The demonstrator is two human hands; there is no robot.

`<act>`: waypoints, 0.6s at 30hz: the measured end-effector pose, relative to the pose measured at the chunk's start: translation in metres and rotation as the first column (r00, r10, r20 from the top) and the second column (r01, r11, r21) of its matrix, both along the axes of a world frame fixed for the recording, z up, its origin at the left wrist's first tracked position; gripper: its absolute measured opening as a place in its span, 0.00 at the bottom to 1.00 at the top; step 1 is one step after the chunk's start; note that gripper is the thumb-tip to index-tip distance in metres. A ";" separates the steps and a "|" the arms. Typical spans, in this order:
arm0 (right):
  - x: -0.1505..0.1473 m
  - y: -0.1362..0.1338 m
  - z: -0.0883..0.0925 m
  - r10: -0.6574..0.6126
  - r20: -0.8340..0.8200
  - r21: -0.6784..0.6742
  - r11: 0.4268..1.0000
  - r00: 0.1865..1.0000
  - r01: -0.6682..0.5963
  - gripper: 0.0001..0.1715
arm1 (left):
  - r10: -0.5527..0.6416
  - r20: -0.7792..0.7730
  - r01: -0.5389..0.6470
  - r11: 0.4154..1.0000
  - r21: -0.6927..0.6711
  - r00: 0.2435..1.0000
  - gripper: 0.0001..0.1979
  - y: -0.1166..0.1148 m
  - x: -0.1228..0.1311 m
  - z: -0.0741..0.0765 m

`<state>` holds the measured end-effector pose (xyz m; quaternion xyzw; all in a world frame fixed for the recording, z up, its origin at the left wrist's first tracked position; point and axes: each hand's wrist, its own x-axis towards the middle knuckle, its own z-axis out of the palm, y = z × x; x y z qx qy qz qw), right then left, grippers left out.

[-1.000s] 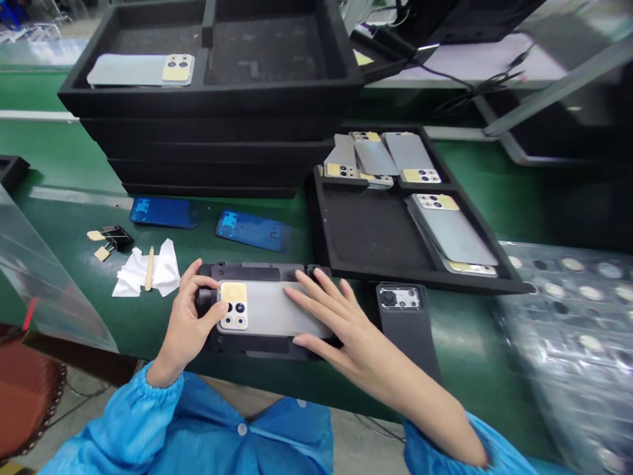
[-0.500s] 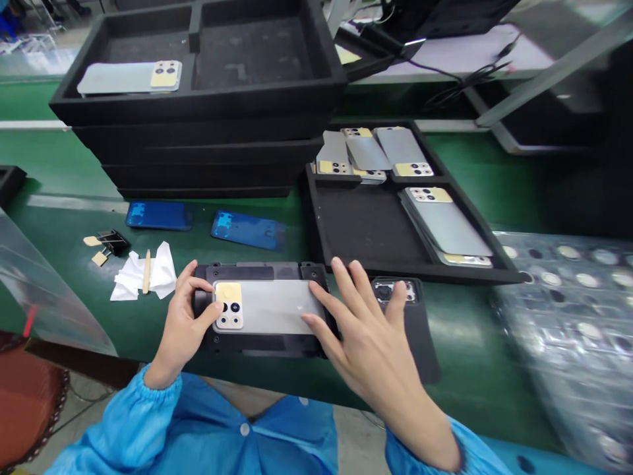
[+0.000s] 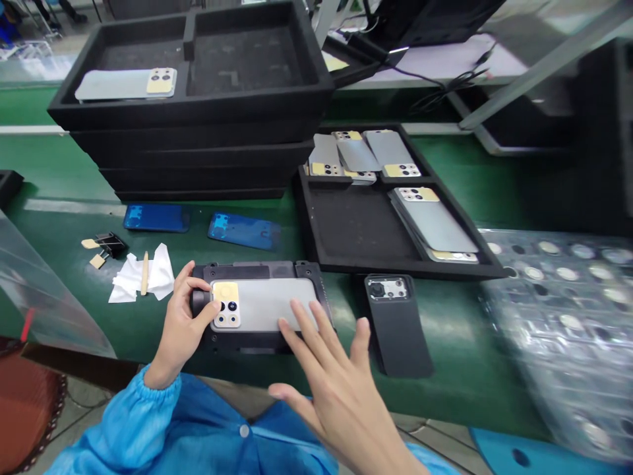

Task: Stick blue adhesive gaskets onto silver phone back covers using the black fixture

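Note:
A silver-grey phone back cover (image 3: 270, 297), with a yellow and white camera block at its left end, lies flat in a black fixture (image 3: 242, 271) at the table's near edge. My left hand (image 3: 178, 330) is closed around the fixture's left end, its thumb resting on the camera block. Over the cover's lower right part, my right hand (image 3: 341, 396) is open with fingers spread and holds nothing. Whether its fingertips touch the cover, I cannot tell. Just right of the fixture lies a dark phone-shaped plate (image 3: 400, 336) with a camera cut-out at its top.
Stacked black trays (image 3: 198, 122) stand at the back left, one cover in the top one. Another tray (image 3: 346, 218) holds several covers. Two blue film pieces (image 3: 155, 218), a white tissue (image 3: 161, 274) with a wooden stick, and a binder clip (image 3: 111, 244) lie left. Clear plastic blister trays (image 3: 568, 356) sit right.
My right hand has moved down and left from the cover's right end, its fingers now spread wider. The dark plate shows more fully. My left hand keeps its hold.

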<state>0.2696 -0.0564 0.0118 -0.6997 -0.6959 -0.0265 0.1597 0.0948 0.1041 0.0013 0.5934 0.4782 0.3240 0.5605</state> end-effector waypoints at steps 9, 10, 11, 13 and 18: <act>-0.034 0.037 0.006 0.094 0.049 0.055 0.994 0.994 -0.097 0.45 | 0.016 0.028 -0.016 1.000 -0.023 0.999 0.12 -0.001 0.002 0.002; -0.035 0.042 0.005 0.066 0.042 0.063 0.996 0.997 -0.069 0.44 | 0.016 0.025 -0.016 1.000 -0.022 1.000 0.12 -0.001 0.002 0.002; -0.035 0.046 0.004 0.042 0.029 0.070 0.997 0.999 -0.044 0.43 | 0.016 0.023 -0.015 1.000 -0.022 1.000 0.12 0.000 0.002 0.002; -0.034 0.056 0.003 0.002 -0.006 0.078 0.997 1.000 -0.002 0.40 | 0.015 0.023 -0.015 1.000 -0.023 1.000 0.13 0.001 0.002 0.002; -0.021 0.074 0.004 -0.049 -0.093 0.055 0.997 0.994 0.054 0.34 | 0.020 0.044 -0.019 1.000 -0.016 0.999 0.13 0.002 0.002 -0.002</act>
